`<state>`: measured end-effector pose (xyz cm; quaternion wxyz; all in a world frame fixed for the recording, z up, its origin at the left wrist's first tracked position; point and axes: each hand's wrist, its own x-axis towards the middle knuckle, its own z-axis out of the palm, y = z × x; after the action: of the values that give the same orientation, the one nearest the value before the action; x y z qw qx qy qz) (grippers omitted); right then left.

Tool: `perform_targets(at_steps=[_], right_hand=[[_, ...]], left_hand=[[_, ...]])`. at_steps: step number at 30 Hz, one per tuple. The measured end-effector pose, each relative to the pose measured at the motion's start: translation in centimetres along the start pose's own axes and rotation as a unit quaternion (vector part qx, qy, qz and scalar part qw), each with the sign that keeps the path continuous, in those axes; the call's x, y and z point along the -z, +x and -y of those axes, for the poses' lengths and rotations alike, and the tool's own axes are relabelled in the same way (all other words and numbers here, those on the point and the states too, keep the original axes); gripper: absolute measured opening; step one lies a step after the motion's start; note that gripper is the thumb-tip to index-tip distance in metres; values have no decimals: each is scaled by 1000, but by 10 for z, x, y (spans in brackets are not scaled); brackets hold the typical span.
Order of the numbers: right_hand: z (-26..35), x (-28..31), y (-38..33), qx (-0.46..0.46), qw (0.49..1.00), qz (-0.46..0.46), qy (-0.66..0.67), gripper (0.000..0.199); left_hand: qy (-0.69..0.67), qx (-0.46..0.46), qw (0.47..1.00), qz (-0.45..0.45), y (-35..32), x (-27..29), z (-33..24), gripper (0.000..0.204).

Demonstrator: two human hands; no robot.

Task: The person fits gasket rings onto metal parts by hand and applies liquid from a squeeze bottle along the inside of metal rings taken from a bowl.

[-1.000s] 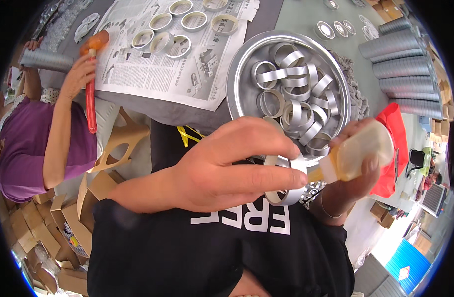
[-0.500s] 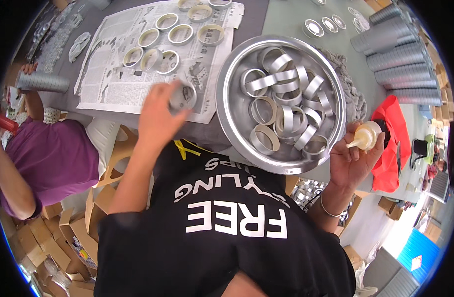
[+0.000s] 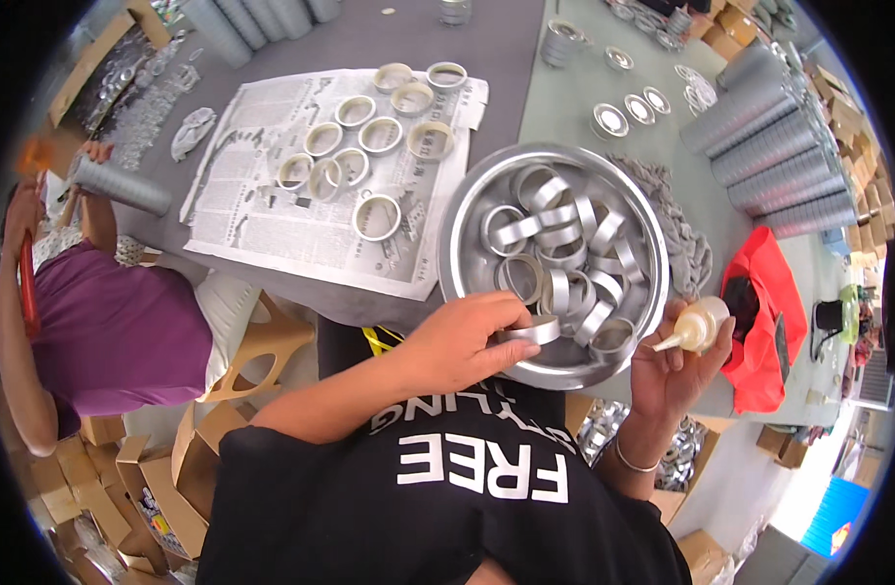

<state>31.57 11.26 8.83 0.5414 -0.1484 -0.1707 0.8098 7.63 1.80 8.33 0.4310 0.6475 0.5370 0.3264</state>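
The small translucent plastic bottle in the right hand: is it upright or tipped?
Tipped: the small translucent plastic bottle lies aslant in the right hand, its pale pointed nozzle aimed leftward.

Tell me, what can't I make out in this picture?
All in the head view:
- Part of the held ring: hidden by the left hand.
- Part of the bottle: hidden by the right hand.
- Parts of the piled rings in the basin: overlapped by others.
- Orange tool head, far left: blurred.
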Motion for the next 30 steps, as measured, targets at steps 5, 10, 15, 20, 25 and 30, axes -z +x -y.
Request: perform_targets(at_steps=[5,10,15,20,25,30], right_hand=[[-28,-23,7,-18,994,80,70,43],[-47,-29,20,-2,996,78,44,42],[-52,-24,11,25,1000,5,9,48],[-72,-46,3,5,1000,-18,13,49],[-81,-36,2,-42,999,-10,11,50],[-77,-43,-8,-96,989,64,96,53]], left_hand=[[-617,115,776,64,1,-23,-9,26],[-646,126,753,-30,12,-44,7,29],[-665,66,744,-21,13,-55,8,45],[-472,34,881,12,0,-48,16,62],[-521,55,852,4,-15,-50,14,59],[-475,71,877,8,-23,-46,6,54]])
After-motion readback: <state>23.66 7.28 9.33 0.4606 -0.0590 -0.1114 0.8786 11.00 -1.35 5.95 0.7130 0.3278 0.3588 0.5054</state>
